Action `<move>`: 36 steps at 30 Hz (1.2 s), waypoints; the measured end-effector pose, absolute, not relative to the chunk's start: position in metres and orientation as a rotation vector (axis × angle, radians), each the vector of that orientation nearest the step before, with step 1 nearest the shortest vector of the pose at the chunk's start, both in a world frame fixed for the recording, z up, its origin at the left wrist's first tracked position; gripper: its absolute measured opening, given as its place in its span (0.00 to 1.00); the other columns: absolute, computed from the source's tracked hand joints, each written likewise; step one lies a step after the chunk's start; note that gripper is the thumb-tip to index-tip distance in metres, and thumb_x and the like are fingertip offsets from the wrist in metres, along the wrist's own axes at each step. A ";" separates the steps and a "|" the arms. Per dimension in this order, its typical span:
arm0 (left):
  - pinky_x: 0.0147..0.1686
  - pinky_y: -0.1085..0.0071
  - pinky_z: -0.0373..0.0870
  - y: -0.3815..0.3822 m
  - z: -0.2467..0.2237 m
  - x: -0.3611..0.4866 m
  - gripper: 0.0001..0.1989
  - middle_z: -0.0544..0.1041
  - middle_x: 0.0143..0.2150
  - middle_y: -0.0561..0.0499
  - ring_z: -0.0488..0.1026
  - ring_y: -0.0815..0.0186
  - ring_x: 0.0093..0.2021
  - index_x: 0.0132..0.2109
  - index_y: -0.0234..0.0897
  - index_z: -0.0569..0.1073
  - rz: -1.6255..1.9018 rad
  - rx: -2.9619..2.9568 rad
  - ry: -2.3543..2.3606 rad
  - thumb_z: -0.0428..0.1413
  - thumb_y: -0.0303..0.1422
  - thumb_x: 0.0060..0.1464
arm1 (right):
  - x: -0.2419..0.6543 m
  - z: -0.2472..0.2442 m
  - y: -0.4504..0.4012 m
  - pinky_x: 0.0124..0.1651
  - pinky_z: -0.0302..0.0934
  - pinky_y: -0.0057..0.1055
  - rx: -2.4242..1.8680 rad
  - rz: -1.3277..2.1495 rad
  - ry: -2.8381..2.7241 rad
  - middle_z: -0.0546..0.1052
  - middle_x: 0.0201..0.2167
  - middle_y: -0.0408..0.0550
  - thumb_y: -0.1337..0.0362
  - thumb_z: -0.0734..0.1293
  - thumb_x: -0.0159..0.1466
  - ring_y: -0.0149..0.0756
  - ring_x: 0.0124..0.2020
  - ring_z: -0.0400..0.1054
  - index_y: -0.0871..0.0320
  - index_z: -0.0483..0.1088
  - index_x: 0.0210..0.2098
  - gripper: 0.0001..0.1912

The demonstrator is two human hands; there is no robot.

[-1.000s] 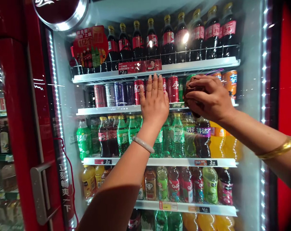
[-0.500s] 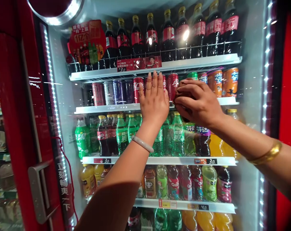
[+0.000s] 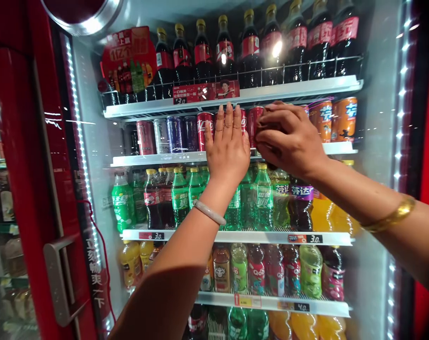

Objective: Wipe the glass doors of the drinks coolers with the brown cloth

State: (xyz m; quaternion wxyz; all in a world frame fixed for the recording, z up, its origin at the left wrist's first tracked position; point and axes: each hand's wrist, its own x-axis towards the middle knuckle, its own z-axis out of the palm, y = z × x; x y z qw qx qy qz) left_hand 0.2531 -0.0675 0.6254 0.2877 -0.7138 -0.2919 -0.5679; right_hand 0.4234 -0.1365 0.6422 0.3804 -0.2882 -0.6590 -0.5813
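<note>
My left hand (image 3: pixel 227 146) is raised, flat and open, in front of a row of cans, palm toward the cooler and fingers pointing up. Close to its right, my right hand (image 3: pixel 290 139) has its fingers curled; a dark brown patch shows at its fingertips, and I cannot tell if it is a held thing or a reflection. Red cans (image 3: pixel 204 131) stand behind and beside my left hand. Orange cans (image 3: pixel 345 120) are right of my right hand. Green bottles (image 3: pixel 263 198) stand on the shelf below.
Dark cola bottles (image 3: pixel 250 49) line the top shelf (image 3: pixel 292 90) behind a wire rail. Lower shelves (image 3: pixel 232 236) hold more bottles. A metal handle (image 3: pixel 56 283) is on the red frame at the left. Glare lies over the glass.
My right hand has shifted slightly up and left, and now covers the green can. My left hand keeps its place. The cooler's right side appears a little farther right.
</note>
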 end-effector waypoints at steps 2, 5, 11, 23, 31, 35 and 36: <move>0.79 0.49 0.27 -0.068 0.625 0.254 0.34 0.45 0.82 0.48 0.35 0.57 0.82 0.80 0.38 0.44 -1.510 -1.887 -0.784 0.41 0.33 0.70 | 0.450 0.639 -0.145 0.66 0.65 0.56 -0.668 -1.506 -1.673 0.78 0.53 0.45 0.58 0.68 0.66 0.50 0.64 0.68 0.46 0.76 0.39 0.04; 0.79 0.46 0.28 -0.068 0.624 0.255 0.34 0.46 0.82 0.48 0.37 0.56 0.82 0.80 0.41 0.46 -1.509 -1.852 -0.769 0.43 0.33 0.70 | 0.474 0.658 -0.148 0.64 0.67 0.58 -0.730 -1.500 -1.483 0.77 0.52 0.49 0.59 0.69 0.66 0.50 0.59 0.70 0.47 0.76 0.39 0.04; 0.79 0.45 0.33 -0.064 0.624 0.252 0.32 0.49 0.81 0.50 0.39 0.56 0.82 0.78 0.48 0.51 -1.487 -1.805 -0.744 0.44 0.34 0.71 | 0.442 0.673 -0.133 0.63 0.65 0.63 -0.791 -1.468 -1.361 0.76 0.53 0.50 0.63 0.70 0.66 0.52 0.60 0.67 0.48 0.74 0.41 0.05; 0.79 0.49 0.30 -0.104 0.634 0.310 0.33 0.44 0.82 0.45 0.37 0.57 0.82 0.79 0.36 0.49 -1.447 -1.941 -0.714 0.41 0.32 0.70 | 0.495 0.679 -0.150 0.61 0.68 0.57 -0.701 -1.556 -1.426 0.77 0.53 0.48 0.59 0.68 0.68 0.50 0.60 0.70 0.44 0.75 0.42 0.04; 0.79 0.54 0.29 -0.126 0.642 0.350 0.35 0.46 0.81 0.48 0.41 0.60 0.81 0.78 0.32 0.48 -1.450 -1.939 -0.558 0.41 0.30 0.66 | 0.525 0.662 -0.170 0.62 0.67 0.55 -0.678 -1.625 -1.539 0.77 0.51 0.48 0.56 0.66 0.68 0.48 0.60 0.70 0.47 0.74 0.41 0.06; 0.79 0.51 0.30 -0.116 0.644 0.363 0.34 0.49 0.81 0.45 0.41 0.57 0.81 0.78 0.31 0.50 -1.501 -1.921 -0.603 0.40 0.30 0.67 | 0.545 0.678 -0.181 0.62 0.65 0.51 -0.812 -1.582 -1.462 0.77 0.52 0.51 0.55 0.64 0.70 0.45 0.59 0.70 0.48 0.75 0.41 0.08; 0.79 0.51 0.29 -0.113 0.644 0.367 0.34 0.50 0.81 0.45 0.41 0.57 0.81 0.78 0.31 0.50 -1.501 -1.913 -0.598 0.40 0.30 0.67 | 0.543 0.682 -0.179 0.63 0.64 0.52 -0.864 -1.559 -1.380 0.77 0.53 0.51 0.56 0.64 0.70 0.46 0.59 0.69 0.49 0.75 0.41 0.09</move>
